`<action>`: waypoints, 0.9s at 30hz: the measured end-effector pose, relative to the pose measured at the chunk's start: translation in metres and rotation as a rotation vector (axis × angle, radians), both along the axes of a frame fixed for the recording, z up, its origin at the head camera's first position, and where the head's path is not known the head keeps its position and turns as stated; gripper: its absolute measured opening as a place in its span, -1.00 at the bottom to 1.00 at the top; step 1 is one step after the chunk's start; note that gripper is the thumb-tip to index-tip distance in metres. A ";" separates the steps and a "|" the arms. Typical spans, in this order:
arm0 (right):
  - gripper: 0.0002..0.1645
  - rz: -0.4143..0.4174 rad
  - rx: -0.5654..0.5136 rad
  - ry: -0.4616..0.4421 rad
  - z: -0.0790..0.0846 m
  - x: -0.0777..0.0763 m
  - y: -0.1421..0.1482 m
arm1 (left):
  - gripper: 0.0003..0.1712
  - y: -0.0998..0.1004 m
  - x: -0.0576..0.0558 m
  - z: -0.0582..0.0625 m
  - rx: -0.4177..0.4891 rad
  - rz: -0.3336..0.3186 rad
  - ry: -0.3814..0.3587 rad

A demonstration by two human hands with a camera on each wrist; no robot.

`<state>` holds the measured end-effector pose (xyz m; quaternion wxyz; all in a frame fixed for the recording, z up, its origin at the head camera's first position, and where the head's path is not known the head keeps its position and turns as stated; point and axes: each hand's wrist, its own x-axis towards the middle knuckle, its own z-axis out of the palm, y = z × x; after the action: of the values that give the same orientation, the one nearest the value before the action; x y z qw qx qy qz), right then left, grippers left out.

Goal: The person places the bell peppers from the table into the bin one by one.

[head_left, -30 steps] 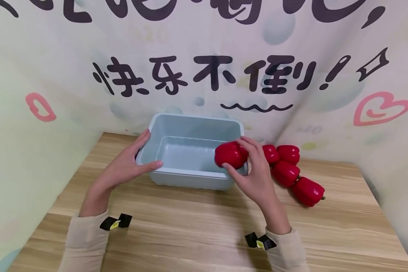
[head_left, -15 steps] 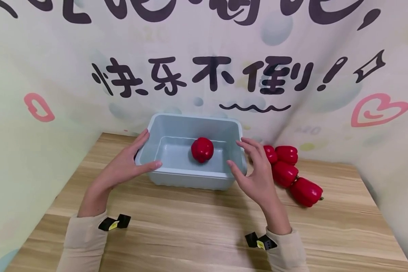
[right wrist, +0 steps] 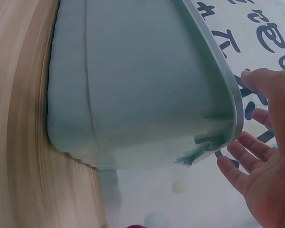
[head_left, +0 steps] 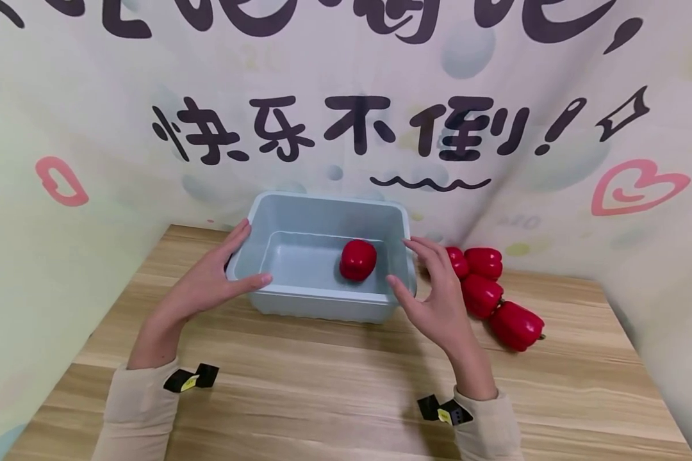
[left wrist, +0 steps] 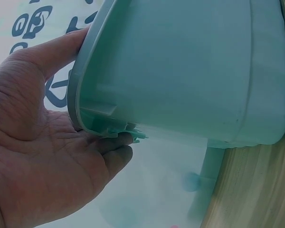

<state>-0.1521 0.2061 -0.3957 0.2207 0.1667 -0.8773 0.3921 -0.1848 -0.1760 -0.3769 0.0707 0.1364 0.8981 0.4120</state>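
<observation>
A pale blue plastic bin (head_left: 314,307) stands on the wooden table against the wall cloth. Inside it, toward the right, lies one red bell pepper (head_left: 358,260). My left hand (head_left: 204,282) grips the bin's left end; its thumb lies over the front rim. In the left wrist view, the fingers of that hand (left wrist: 52,142) curl under the rim by the handle. My right hand (head_left: 438,294) is at the right end, fingers spread and holding nothing. The right wrist view shows its fingertips (right wrist: 242,142) right at the rim.
Several red bell peppers (head_left: 516,325) lie in a cluster on the table (head_left: 323,397), just right of the bin and my right hand. A printed cloth (head_left: 300,64) with dark lettering hangs directly behind the table.
My right hand has let go of the pepper, which dropped into the bin and rolled left, then back to the right. The left hand has stayed on the rim.
</observation>
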 end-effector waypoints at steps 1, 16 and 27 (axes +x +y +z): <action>-0.10 -0.002 0.000 -0.003 -0.001 0.001 0.001 | 0.26 0.000 0.000 0.000 -0.001 0.001 -0.003; -0.07 -0.083 -0.082 -0.085 -0.019 0.020 0.030 | 0.27 -0.001 0.000 -0.004 0.017 -0.005 -0.013; -0.12 -0.150 -0.183 -0.097 -0.031 0.032 0.055 | 0.27 -0.001 -0.002 -0.002 0.000 -0.006 0.003</action>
<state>-0.1202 0.2607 -0.4264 0.2210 0.0605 -0.8577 0.4604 -0.1868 -0.1768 -0.3788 0.0705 0.1395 0.8979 0.4115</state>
